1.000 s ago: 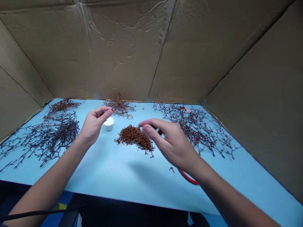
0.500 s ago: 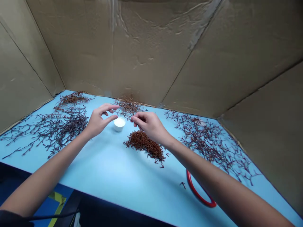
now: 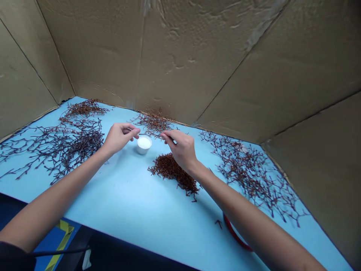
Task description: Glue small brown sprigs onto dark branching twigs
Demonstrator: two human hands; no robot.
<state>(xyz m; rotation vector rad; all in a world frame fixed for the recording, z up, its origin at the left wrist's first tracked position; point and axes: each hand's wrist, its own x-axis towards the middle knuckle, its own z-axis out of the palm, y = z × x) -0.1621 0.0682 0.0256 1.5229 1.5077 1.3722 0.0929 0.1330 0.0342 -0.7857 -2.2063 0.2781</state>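
The left hand [image 3: 120, 136] and right hand [image 3: 182, 147] are pinching thumb to fingers beside the white cup [image 3: 143, 146]; I cannot tell whether they are gripping anything. Work is seemingly partway along: the left cluster [image 3: 84, 145] and right cluster [image 3: 241, 169] are lying branched, while a brown heap [image 3: 169, 167] of short, loose pieces is sitting between. Cardboard walls [image 3: 175, 49] are enclosing the light-blue table [image 3: 135, 203].

Remotely, I cannot tell whether the right hand [image 3: 182, 147] holds anything; its forearm [image 3: 239, 210] hides part of a red loop [image 3: 233, 235].
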